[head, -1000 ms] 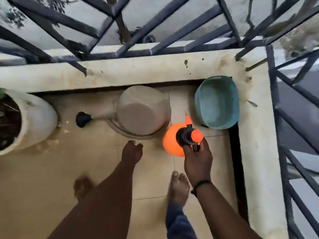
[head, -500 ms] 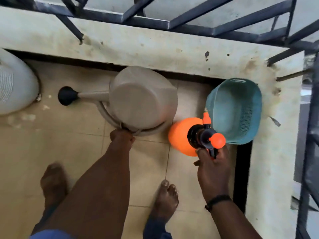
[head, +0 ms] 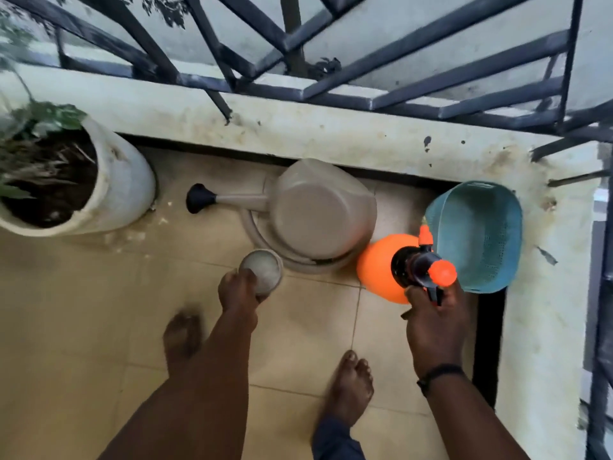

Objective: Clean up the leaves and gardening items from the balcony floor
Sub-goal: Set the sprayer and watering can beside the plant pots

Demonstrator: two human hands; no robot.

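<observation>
An orange sprayer (head: 381, 267) stands on the beige tiled balcony floor (head: 99, 310) by the low wall, right hand (head: 434, 323) gripping its black trigger head; left hand (head: 237, 292) holds a small round lid (head: 263, 270) near the upturned watering can (head: 318, 210)

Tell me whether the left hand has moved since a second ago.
Yes. The left hand went to the watering can's rim, then drew back holding a small round lid.

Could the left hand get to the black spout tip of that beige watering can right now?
Probably not at once: the left hand already grips a small round lid. The path itself looks free, with only bare floor tiles between it and the black spout tip. It would likely need to put the lid down first.
</observation>
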